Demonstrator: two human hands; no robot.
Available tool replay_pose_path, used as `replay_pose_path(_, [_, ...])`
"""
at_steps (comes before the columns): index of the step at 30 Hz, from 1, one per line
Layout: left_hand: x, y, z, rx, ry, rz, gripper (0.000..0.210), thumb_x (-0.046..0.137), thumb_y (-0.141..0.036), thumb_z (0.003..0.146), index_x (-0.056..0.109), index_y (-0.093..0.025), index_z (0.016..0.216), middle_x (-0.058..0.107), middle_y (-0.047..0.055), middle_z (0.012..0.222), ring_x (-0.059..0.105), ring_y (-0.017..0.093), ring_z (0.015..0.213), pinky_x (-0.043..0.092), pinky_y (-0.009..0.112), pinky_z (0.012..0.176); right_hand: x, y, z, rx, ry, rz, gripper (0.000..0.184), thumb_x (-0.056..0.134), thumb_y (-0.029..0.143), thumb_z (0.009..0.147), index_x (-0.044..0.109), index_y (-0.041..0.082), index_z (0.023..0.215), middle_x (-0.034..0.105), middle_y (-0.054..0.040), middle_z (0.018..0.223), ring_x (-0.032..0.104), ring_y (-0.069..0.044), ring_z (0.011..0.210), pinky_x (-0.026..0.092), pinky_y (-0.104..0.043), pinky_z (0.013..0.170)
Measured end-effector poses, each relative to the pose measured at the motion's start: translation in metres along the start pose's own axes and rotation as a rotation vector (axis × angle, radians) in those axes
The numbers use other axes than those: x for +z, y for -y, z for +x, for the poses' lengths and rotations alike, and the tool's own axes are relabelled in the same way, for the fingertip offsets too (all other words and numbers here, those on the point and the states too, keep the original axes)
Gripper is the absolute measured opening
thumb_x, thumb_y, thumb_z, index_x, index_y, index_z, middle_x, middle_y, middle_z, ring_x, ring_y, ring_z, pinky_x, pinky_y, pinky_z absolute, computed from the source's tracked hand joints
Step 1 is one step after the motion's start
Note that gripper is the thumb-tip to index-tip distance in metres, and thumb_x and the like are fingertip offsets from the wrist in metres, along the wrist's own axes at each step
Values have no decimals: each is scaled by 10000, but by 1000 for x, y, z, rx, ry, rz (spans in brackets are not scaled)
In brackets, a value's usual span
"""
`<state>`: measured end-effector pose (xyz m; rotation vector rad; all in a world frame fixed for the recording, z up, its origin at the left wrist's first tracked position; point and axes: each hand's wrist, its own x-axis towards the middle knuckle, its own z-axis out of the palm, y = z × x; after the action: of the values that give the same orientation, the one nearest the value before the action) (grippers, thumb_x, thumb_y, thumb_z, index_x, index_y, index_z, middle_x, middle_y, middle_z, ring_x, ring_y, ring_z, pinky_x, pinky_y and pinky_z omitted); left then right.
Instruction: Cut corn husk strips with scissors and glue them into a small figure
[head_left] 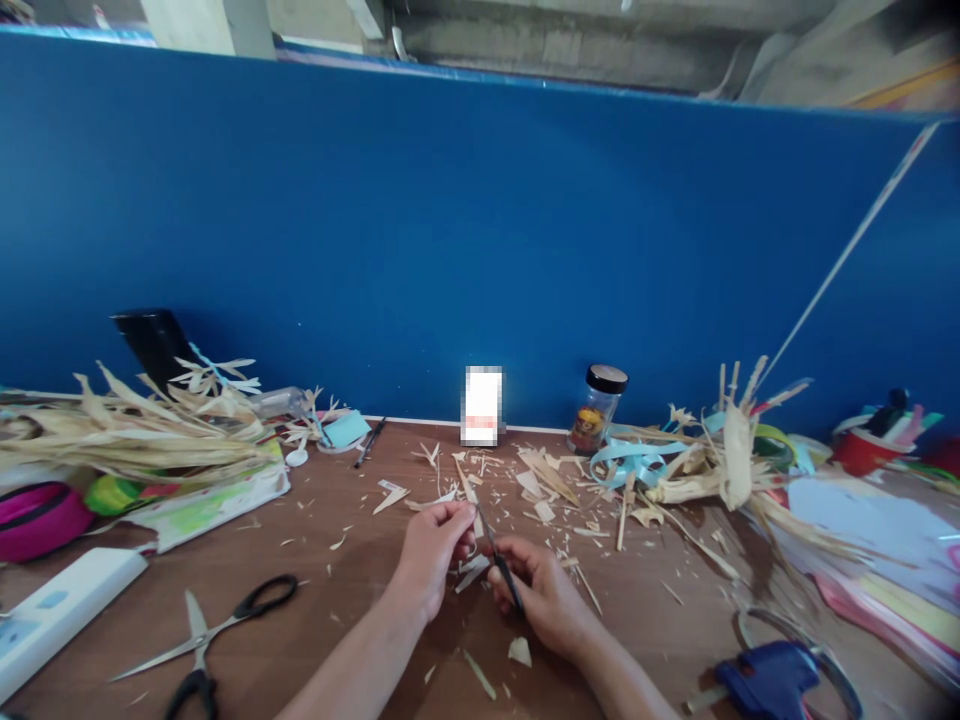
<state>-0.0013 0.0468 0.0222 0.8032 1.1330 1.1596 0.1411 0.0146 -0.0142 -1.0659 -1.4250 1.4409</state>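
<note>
My left hand [435, 555] is closed in a pinch on a narrow strip of dried corn husk [464, 478], which sticks up beyond the fingertips. Black-handled scissors [507, 580] are in my right hand [541, 598], with its fingers wrapped around the handles. Their blades point up and away, close beside the strip at my left fingertips. Whether the blades touch the strip I cannot tell. Cut husk scraps [547, 475] lie scattered on the brown table [330, 610] around both hands.
Larger open scissors [199, 635] lie front left by a white power strip [67, 610]. A blue glue gun [772, 680] is front right. Husk bundles [172, 430] lie on both sides. A black-lidded jar [596, 410] stands before the blue partition [480, 230].
</note>
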Motion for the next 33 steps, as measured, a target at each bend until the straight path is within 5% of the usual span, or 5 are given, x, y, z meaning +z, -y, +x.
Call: replay_pose_path(33, [-2, 2, 3, -41, 9, -6, 233, 658, -335, 614, 562, -123, 607, 488, -40, 468, 383, 26, 402, 279, 146, 415, 0, 3, 0, 3, 1, -54, 186, 550, 295, 775, 591, 161, 898, 459, 50, 543, 383, -67, 463, 326, -172, 442])
